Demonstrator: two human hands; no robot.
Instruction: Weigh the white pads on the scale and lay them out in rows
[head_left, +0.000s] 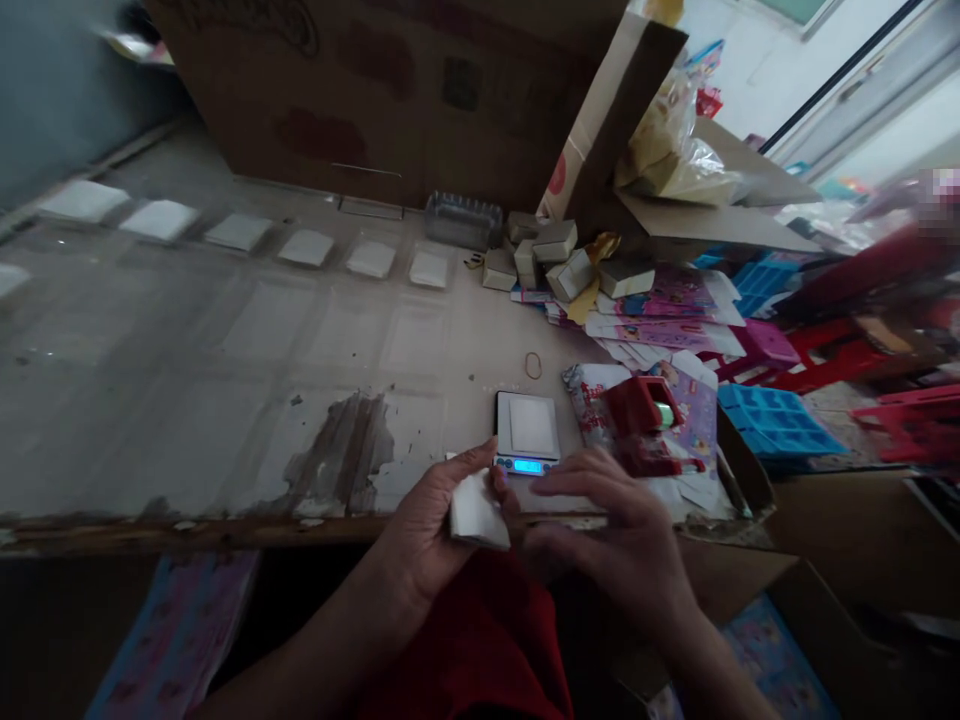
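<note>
My left hand [427, 520] is closed around a small stack of white paper pieces [478, 512], held over the table's front edge. To its right is my right hand [611, 525], slightly blurred, with its fingers apart and nothing visible in them. Just beyond both hands sits a small digital scale [505, 430] with a lit blue display [527, 466]. A white square [533, 424] covers its middle; whether that is paper or the weighing plate, I cannot tell. A rubber band [533, 365] lies on the table past the scale.
White stacks [306, 247] stand in a row along the far side of the table [187, 420]. A clear plastic tray [463, 220] and several small wrapped blocks [570, 272] sit by a large cardboard box [390, 100]. On the right are a red tape dispenser [641, 425] and printed cartons [660, 305].
</note>
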